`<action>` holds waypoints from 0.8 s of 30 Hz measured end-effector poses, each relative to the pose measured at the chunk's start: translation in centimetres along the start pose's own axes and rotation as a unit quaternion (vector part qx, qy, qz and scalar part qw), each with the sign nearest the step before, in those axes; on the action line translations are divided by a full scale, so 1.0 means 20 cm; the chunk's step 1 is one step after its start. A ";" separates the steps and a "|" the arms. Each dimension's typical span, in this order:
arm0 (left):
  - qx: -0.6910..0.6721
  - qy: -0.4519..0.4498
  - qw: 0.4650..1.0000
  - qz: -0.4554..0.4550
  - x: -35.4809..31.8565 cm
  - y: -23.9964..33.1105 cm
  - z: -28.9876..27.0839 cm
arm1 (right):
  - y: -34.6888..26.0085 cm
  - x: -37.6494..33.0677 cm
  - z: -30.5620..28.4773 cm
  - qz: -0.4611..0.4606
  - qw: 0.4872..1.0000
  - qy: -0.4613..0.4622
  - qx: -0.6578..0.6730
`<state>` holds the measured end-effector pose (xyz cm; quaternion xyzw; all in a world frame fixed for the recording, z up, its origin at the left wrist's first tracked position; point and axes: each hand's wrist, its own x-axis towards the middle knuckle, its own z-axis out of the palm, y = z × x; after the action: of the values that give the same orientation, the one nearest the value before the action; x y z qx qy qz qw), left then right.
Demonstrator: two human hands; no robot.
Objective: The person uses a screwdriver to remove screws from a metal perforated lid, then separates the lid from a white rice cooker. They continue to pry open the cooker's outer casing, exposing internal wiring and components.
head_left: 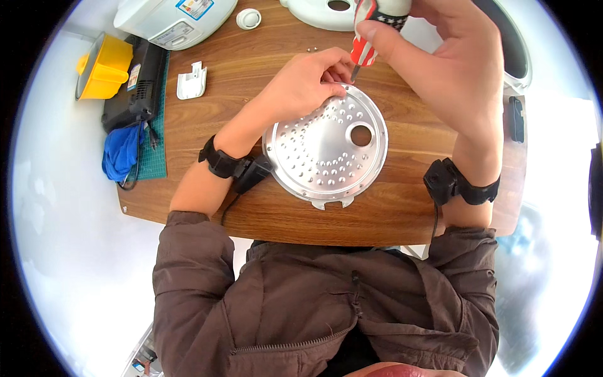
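Head view: we are working over a wooden table (pixel 414 207), where a perforated-looking metal disc (pixel 314 141) is lying in the middle of the near half, its notched tabs facing the near edge and its round hole sitting toward the right edge. Being round, the disc is offering no long axis; the long line here is that of the screwdriver (pixel 363 51), whose shaft is slanting down toward the disc's far rim, its red-and-white handle leaning toward the far edge.

Our right hand (pixel 449 69) is closing around that handle, thumb laid along it, leaving little gap; the handle's upper end is passing out of sight. The disc is lying from this grip toward the near edge and slightly left. Our left hand (pixel 314 81) is the nearer one to the disc: its fingers are bending together at the far rim, thumb against the metal, just left of the screwdriver's tip. We cannot tell whether those fingers are pinching the rim or only pressing it, nor whether the tip is touching.

Toward the left edge, a small white plastic piece (pixel 191 81) is lying, with a round white cap (pixel 249 19) resting farther off, near a white appliance (pixel 179 22) at the far left corner.
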<state>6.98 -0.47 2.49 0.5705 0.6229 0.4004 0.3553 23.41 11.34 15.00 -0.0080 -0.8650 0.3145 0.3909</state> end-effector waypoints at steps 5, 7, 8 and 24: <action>0.017 -0.005 1.000 0.018 0.01 -0.05 0.03 | -0.13 0.02 -0.01 0.079 0.993 -0.053 -0.062; 0.000 0.000 0.999 0.035 0.00 -0.08 0.04 | -0.11 0.02 -0.02 0.066 0.996 -0.051 -0.030; -0.009 0.003 0.999 0.043 0.00 -0.09 0.04 | -0.08 0.01 -0.02 0.046 0.998 -0.045 -0.023; -0.008 0.001 1.000 0.008 0.00 -0.08 0.03 | 0.03 -0.03 0.02 -0.040 0.997 -0.042 0.046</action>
<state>6.82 -0.39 0.73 0.5721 0.6156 0.4084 0.3563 23.40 11.43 13.97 0.0578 -0.8649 0.3384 0.3663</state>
